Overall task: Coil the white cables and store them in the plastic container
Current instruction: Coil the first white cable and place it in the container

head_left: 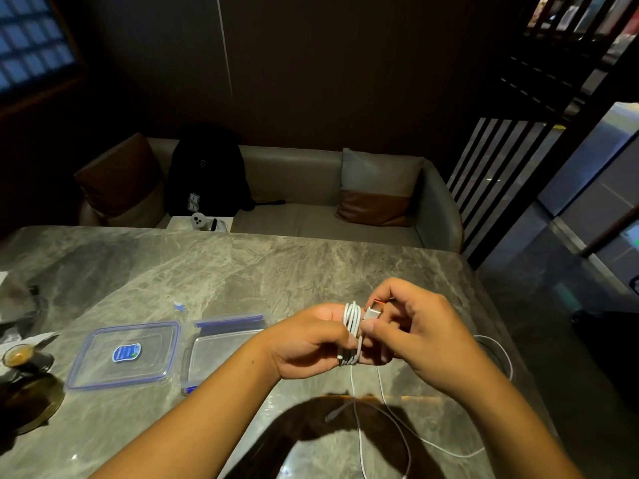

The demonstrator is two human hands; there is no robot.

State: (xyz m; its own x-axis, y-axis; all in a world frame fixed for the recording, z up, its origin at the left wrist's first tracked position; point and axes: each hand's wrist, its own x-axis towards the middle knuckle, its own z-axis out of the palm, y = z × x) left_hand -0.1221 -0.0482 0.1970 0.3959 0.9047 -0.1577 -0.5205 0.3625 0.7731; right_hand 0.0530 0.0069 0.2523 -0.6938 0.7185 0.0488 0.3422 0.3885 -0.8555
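Note:
My left hand [311, 344] grips a tight coil of white cable [352, 323] above the marble table [242, 271]. My right hand [415, 326] pinches the cable's USB plug [372, 312] right beside the coil. More loose white cable [390, 413] trails down over the table's near edge and loops out to the right [501, 354]. The clear plastic container [221, 350] with blue clips stands open to the left of my hands. Its lid [124, 354], bearing a blue sticker, lies flat further left.
A small cup of coffee [19, 356] on a dark saucer sits at the table's left edge. A small white scrap [179, 307] lies behind the container. Beyond the table is a beige sofa [294, 188] with cushions and a black backpack [207, 174].

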